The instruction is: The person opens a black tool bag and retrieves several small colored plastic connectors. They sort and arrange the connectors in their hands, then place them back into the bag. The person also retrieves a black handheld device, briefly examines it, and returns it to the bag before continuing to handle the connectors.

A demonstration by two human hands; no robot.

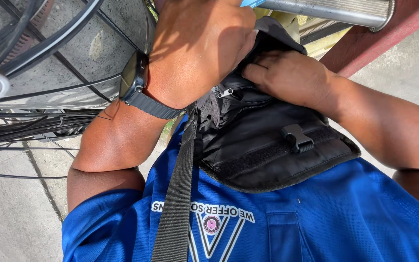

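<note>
- Here, the black pouch (263, 140) hangs at chest height against the blue shirt (345, 218), carried by a dark shoulder strap (178, 194) that runs down the near left of the view.
- The left hand (197, 46), with a dark watch (134, 77) on its wrist, closes over the pouch's upper edge; its grip is clamped on the fabric, apparently to steady the opening.
- The right hand (292, 77) presses its fingers (258, 73) into the top of the pouch just beside the left hand; its fingertips are hidden in the folds, so whether its grip is together or apart cannot be told.
- A zip pull (225, 92) lies below the left hand, and a plastic buckle (298, 136) sits on the flap.
- Far left, black cables (35, 126) run across a grey surface; a metal rail (335, 12) crosses far right.
</note>
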